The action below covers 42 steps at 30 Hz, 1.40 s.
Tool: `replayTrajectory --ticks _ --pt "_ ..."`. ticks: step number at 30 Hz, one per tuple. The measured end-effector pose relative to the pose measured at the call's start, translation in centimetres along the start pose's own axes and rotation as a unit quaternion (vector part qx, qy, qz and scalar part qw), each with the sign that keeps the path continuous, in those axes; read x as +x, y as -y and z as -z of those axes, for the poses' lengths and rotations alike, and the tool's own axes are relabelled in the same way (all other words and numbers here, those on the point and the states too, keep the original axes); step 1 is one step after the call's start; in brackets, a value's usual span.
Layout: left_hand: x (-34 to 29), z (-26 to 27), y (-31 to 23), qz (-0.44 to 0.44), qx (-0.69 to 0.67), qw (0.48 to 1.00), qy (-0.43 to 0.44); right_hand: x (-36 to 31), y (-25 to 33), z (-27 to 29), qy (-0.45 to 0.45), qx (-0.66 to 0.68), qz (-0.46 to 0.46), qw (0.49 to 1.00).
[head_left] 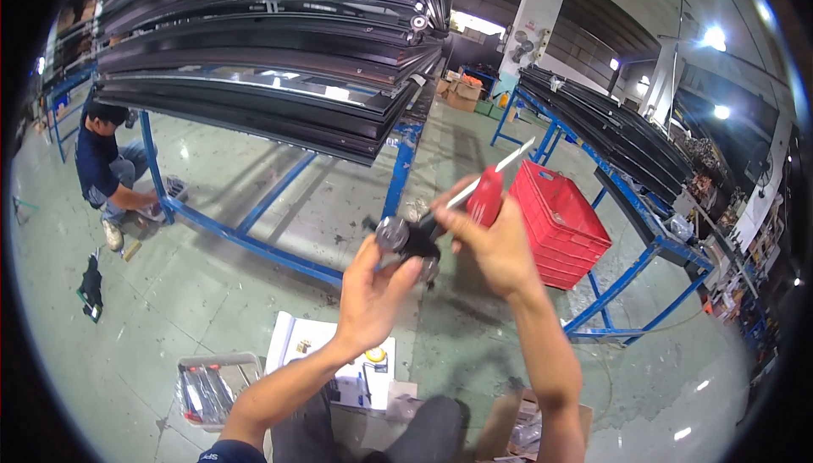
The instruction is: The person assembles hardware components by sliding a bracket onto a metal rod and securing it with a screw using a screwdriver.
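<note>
My left hand (370, 298) is closed round a black fitting with round dark knobs (393, 234), raised in front of me. In my right hand (506, 251) is a red-handled tool (485, 198), held tilted. A thin pale metal shaft sticks out past its upper end, and another pale length shows by my fingers; its exact kind is unclear. The right fingertips are close to the black fitting's right side, and whether they touch it is hidden. Below my hands, white papers (284, 340) lie on the floor with a yellow tape measure (375, 355) and pens.
A grey bin of packaged parts (218, 357) stands at lower left, an open carton (584, 416) at lower right. Long black profiles (254, 95) load a blue frame (254, 243) ahead. A red crate (559, 226) stands right, beside another blue rack (610, 298). A person (102, 158) crouches at left.
</note>
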<state>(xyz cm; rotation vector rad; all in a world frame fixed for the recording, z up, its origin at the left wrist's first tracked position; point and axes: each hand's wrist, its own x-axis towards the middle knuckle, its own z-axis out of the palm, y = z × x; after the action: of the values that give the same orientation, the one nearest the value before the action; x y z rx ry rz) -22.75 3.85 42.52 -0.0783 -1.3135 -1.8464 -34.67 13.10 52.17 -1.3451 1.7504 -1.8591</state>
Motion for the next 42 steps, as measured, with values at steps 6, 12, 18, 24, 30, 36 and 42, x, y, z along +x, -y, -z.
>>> replayTrajectory --ticks 6,12,18,24,30,36,42 --pt "-6.5 7.8 4.2 0.223 -0.087 0.971 -0.006 -6.8 -13.3 -5.3 -0.027 0.056 -0.027 0.998" --pt "-14.5 18.4 5.4 0.383 -0.253 0.880 -0.119 -12.6 -17.1 -12.4 0.051 -0.052 0.013 0.997" --pt "-18.0 22.0 4.1 0.342 -0.400 0.845 -0.092 -14.6 -20.3 -15.8 0.112 -0.043 0.178 0.977" --pt "-22.9 24.1 6.7 0.336 -0.174 0.913 -0.154 -22.2 -26.4 -15.4 0.076 -0.027 0.067 0.994" --pt "-23.7 25.5 9.8 0.305 0.475 0.825 -0.031 -39.7 -38.7 -17.1 0.246 -0.176 -0.134 0.944" --pt "-28.6 29.1 13.2 0.222 0.583 0.779 0.057 -44.9 -44.0 -17.3 0.345 -0.308 -0.207 0.862" --pt "-32.4 29.3 14.6 0.162 0.568 0.798 0.120 -40.6 -41.2 -18.1 0.215 -0.079 -0.341 0.912"
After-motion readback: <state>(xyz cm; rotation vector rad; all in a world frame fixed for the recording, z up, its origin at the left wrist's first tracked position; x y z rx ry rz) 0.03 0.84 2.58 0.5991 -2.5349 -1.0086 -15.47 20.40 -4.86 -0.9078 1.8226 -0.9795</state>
